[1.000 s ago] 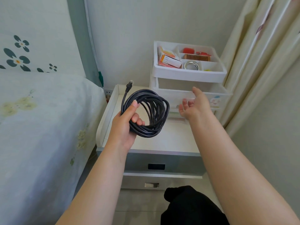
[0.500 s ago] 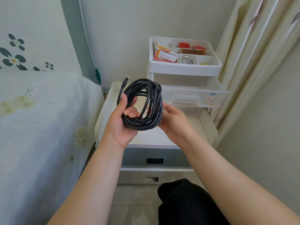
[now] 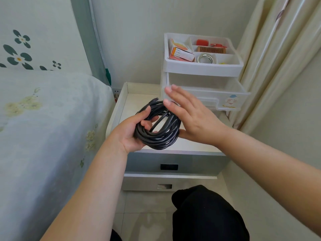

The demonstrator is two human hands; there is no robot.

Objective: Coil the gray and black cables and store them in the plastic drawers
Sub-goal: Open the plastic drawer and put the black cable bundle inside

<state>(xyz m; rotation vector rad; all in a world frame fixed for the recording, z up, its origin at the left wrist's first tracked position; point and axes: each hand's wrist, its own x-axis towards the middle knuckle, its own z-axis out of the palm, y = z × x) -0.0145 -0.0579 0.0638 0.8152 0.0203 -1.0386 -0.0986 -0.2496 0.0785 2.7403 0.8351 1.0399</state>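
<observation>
Above nightstand (image 3: 191, 146), black cable (image 3: 157, 126), tightly coiled

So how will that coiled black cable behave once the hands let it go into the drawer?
The black cable is probably springy: nothing visibly ties its loose, uneven loops, so they may spread. It looks light, since the left hand holds it alone. The open drawer seems wide enough.

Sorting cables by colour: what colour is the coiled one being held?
Black coiled cable, clearest in the head view.

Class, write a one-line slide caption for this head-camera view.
Left hand grips a coiled black cable, right hand open beside it, before an open plastic drawer.
</observation>
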